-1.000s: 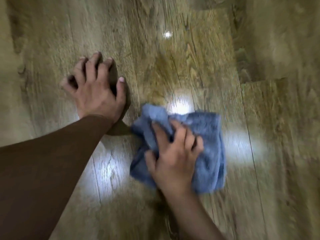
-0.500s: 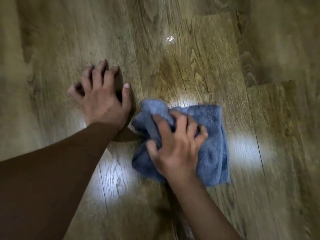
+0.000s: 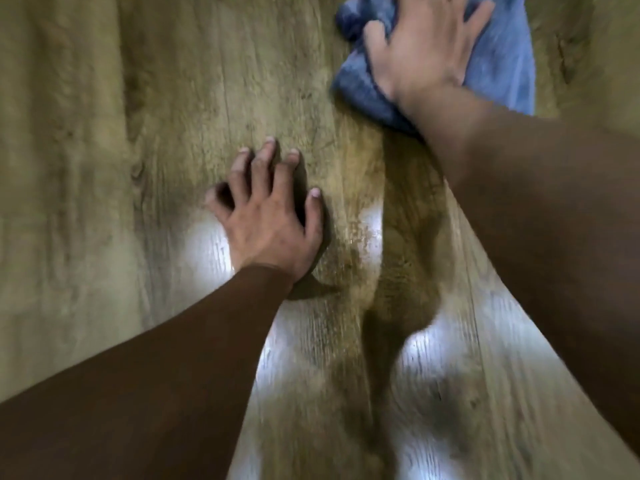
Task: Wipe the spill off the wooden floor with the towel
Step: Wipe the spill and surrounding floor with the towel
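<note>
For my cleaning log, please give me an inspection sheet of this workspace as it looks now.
Surface: wooden floor, glossy, with bright light reflections.
Job's things: blue towel, bunched, lying on the floor; spill not clearly visible.
Clutter: nothing seen.
Grippers: left hand rests on the bare floor, fingers spread; right hand presses flat on the towel.
Cables: nothing seen.
Surroundings: only floor planks in view; image blurred.

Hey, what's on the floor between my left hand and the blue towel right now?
Only bare wooden floor, as the head view shows. The left hand rests apart from the towel, which the right hand presses.
</note>
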